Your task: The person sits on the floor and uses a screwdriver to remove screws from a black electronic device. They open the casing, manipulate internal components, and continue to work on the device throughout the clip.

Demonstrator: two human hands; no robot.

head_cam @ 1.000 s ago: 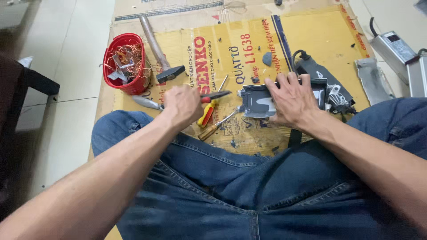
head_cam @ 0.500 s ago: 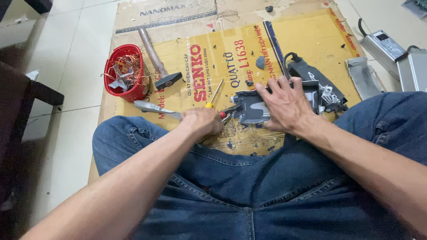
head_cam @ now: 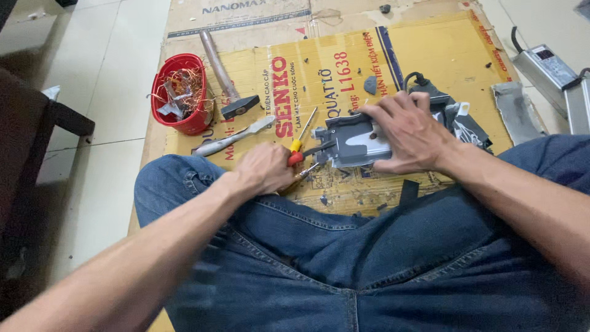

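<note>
the person sits on the floor with a sheet of yellow cardboard [head_cam: 344,67] spread ahead of the knees, and everything lies on it. left hand [head_cam: 265,167] rests at the near edge of the cardboard, fingers curled together around the red handle end of a small screwdriver [head_cam: 300,146]; the yellow part of the handle and the thin shaft point away toward the far edge. a second tool lies just beside it under the same hand, its type cannot be told. right hand [head_cam: 410,132] lies flat on a grey plastic housing [head_cam: 353,142] near the middle of the near edge, fingers spread apart and pressing on its top, thumb along the near side. a black part with cable [head_cam: 430,92] sits touching the housing on its far right side. toward the left edge stand a red bowl [head_cam: 182,92] holding copper wire scraps, a hammer [head_cam: 224,77] just beside it, and a metal chisel-like blade [head_cam: 236,136] near the left hand. two grey metal boxes [head_cam: 553,71] lie on the floor past the right edge.
</note>
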